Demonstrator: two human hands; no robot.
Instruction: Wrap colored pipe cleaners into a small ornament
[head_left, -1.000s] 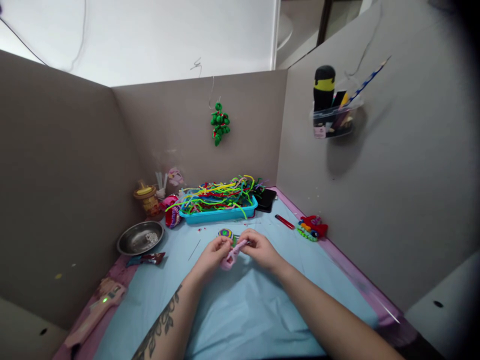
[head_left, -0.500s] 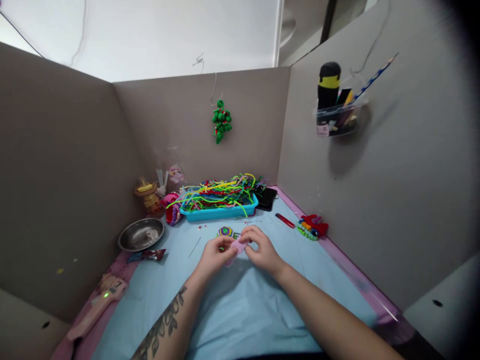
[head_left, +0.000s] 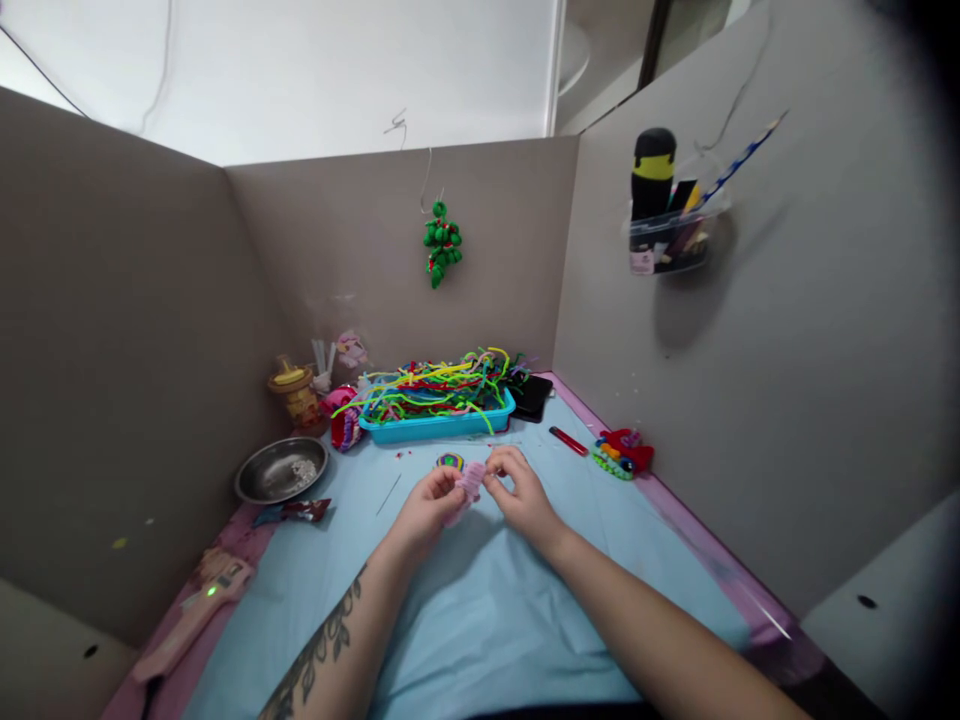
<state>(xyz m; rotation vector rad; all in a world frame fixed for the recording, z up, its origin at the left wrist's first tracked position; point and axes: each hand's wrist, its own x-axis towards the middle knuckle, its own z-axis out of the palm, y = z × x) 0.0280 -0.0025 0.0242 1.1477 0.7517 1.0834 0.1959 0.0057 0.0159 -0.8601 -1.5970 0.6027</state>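
Note:
Above the middle of the blue-covered table, my left hand [head_left: 429, 508] pinches a small ribbed, fuzzy pink piece [head_left: 470, 482] that looks like bent pipe cleaner. My right hand [head_left: 522, 497] is closed at the piece's upper right edge, thumb and forefinger pressed together there. Whether a thin end lies between those fingertips is too small to make out. Just behind my hands, a round multicoloured coil [head_left: 451, 461] rests on the cloth, partly hidden by them.
A blue tray [head_left: 439, 430] heaped with pipe cleaners [head_left: 442, 385] stands at the back. To the left are a metal bowl [head_left: 259, 490] with white bits, a wrapper [head_left: 300, 510] and a pink glue gun [head_left: 196, 612]. A red cutter [head_left: 568, 441] and colourful pieces [head_left: 626, 453] lie right.
The pink piece has turned more upright and shows its ribbed face. My right fingers have shifted slightly away to its upper right edge, while my left hand keeps its hold.

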